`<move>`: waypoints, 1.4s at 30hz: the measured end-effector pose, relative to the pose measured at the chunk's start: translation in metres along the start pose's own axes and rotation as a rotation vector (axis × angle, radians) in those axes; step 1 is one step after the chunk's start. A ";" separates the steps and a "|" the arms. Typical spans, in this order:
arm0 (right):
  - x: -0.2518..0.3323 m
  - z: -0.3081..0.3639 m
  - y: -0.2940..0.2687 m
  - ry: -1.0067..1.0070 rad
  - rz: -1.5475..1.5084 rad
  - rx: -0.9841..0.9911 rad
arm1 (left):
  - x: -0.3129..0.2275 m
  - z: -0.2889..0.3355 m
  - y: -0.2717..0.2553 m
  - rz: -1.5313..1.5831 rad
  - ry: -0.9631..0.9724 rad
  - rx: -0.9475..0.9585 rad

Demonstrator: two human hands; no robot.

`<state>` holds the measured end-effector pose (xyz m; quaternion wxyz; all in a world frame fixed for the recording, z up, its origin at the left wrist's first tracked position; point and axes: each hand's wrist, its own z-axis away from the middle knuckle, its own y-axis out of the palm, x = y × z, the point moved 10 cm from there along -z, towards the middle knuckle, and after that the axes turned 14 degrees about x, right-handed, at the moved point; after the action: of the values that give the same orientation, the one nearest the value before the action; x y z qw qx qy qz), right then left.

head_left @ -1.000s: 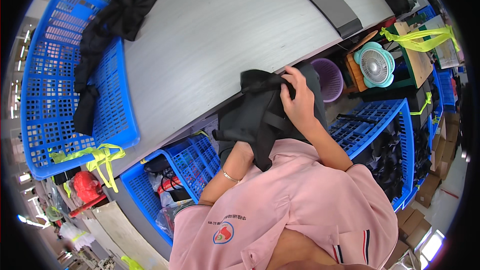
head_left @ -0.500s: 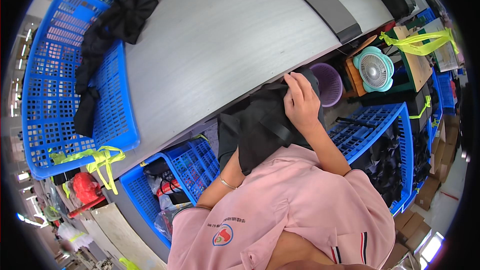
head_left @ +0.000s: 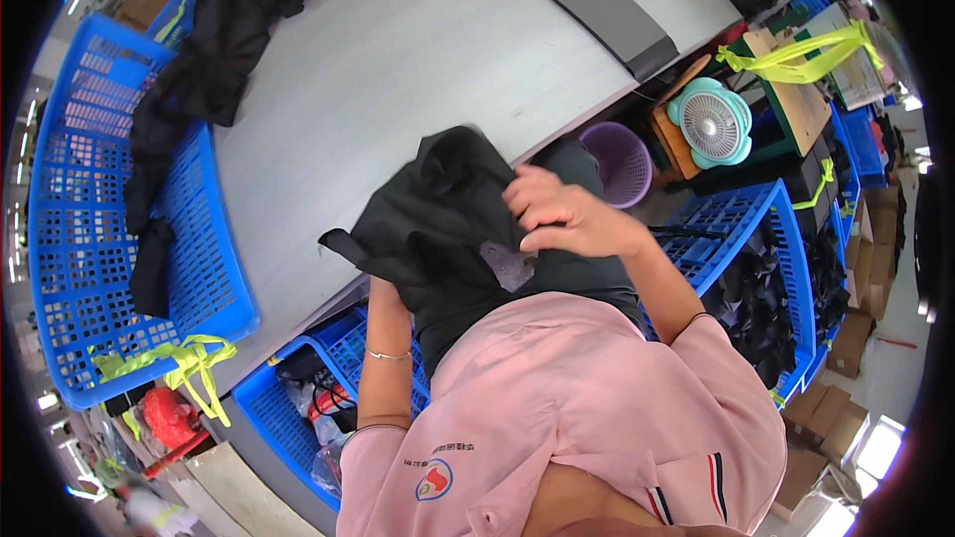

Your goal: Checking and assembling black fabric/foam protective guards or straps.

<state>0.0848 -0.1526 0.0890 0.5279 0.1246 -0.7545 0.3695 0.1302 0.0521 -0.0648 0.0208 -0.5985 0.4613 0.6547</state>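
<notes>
Hiding most of L hand (head_left: 383, 292) under blk cloth (head_left: 418, 211), resting half-curled R fingers (head_left: 531, 201) at its R edge, w/ both grips unclear.

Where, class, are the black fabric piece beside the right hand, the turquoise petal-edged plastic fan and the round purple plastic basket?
Black fabric piece (head_left: 423, 219), head view: middle of its surface.
Turquoise petal-edged plastic fan (head_left: 709, 126), head view: grille hub.
Round purple plastic basket (head_left: 635, 165), head view: inner wall.
</notes>
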 end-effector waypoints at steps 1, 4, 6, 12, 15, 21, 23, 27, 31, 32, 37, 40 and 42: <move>0.007 -0.005 -0.011 -0.031 0.085 -0.015 | -0.008 -0.005 -0.001 -0.008 0.006 -0.011; -0.008 -0.016 -0.070 0.020 0.113 -0.307 | -0.029 -0.016 0.001 -0.093 -0.002 -0.133; -0.021 -0.030 -0.102 0.043 0.194 -0.402 | -0.016 -0.013 0.001 0.182 -0.062 -0.394; -0.038 -0.020 -0.105 0.164 0.483 -0.816 | -0.030 0.013 0.041 -0.162 -0.171 -0.441; -0.079 0.032 -0.055 0.297 0.105 -0.920 | -0.065 0.024 0.028 -0.402 -0.089 -0.512; -0.134 0.027 0.046 0.288 -0.854 -0.791 | -0.122 -0.056 0.056 -0.767 0.150 -0.319; -0.125 0.007 0.053 0.221 -1.155 -0.786 | -0.111 -0.079 0.056 -0.807 0.053 -0.185; -0.127 0.002 0.027 0.185 -1.161 -0.825 | -0.060 -0.098 0.056 -0.385 -0.318 0.084; -0.138 0.008 0.013 0.307 -0.648 -0.774 | -0.025 -0.104 0.075 -0.238 -0.422 0.212; -0.129 0.009 0.006 0.288 -0.421 -0.802 | -0.020 -0.105 0.076 -0.237 -0.426 0.211; -0.137 -0.015 0.010 0.292 -1.133 -0.576 | -0.027 -0.105 0.050 -0.220 -0.335 0.072; -0.114 -0.025 0.019 0.180 -1.637 -0.416 | -0.041 -0.098 0.028 -0.116 -0.246 -0.022; -0.122 -0.027 0.025 0.119 -1.619 -0.343 | -0.043 -0.091 0.006 -0.117 -0.164 -0.157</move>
<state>0.1390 -0.1411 -0.0256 0.6812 0.5271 -0.4482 -0.2391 0.2086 0.0136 -0.0139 0.0494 -0.5686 0.3696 0.7333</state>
